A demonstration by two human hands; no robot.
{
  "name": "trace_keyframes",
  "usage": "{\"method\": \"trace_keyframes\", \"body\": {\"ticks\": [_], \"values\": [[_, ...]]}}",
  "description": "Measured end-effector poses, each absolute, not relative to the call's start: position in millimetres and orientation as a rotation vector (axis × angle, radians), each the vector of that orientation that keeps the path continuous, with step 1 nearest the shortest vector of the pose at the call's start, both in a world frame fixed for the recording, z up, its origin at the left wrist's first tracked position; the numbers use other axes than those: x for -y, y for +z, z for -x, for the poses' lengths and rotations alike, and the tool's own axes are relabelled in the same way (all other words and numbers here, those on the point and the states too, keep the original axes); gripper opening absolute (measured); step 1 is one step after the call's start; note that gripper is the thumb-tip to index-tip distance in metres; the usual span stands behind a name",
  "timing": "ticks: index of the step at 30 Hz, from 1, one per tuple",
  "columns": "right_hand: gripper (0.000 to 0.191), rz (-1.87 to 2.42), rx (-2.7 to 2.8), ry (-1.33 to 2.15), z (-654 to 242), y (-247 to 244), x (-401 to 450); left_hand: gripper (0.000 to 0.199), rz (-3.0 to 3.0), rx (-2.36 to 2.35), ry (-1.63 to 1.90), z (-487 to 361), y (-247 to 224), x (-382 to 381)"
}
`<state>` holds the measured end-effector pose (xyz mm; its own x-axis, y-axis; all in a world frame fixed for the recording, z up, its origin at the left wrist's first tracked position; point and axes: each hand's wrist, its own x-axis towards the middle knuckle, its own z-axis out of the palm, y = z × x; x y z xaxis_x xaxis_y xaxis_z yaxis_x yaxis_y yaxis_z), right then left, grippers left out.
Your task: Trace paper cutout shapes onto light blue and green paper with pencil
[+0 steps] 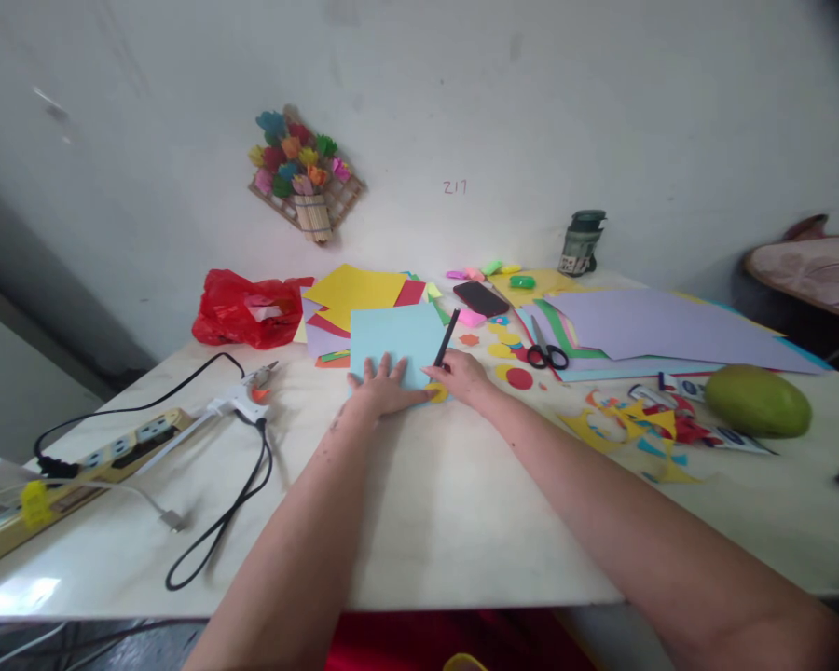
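Note:
A light blue sheet of paper (395,333) lies on the table in front of me. My left hand (383,387) is spread flat on its lower part, fingers apart. Under the tip of my left thumb, at the sheet's lower right corner, is a small yellow paper piece (436,392). My right hand (465,375) grips a black pen (448,335), held upright and slightly tilted beside that corner. The pen's tip is hidden by my fingers.
Scissors (546,355), cut paper circles (519,378), a phone (481,298) and a stack of coloured sheets (615,321) lie to the right. Paper scraps (625,424) and a green fruit (758,401) are nearer. On the left are a glue gun (243,401), a power strip (112,457) and a red bag (241,308).

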<state>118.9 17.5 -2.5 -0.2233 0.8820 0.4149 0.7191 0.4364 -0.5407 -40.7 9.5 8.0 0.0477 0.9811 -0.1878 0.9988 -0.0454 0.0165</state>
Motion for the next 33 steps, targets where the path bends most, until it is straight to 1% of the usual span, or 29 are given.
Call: {"method": "trace_keyframes", "body": {"ticks": [24,33], "values": [[0.030,1.369,1.979,0.267,-120.8,-1.6,-17.8,0.085,-2.178,-2.071,-0.190,42.2,6.0,-12.0],[0.027,1.387,1.963,0.316,-121.4,-1.9,-17.5,0.086,-2.161,-2.083,-0.200,39.7,10.2,-9.0]]}}
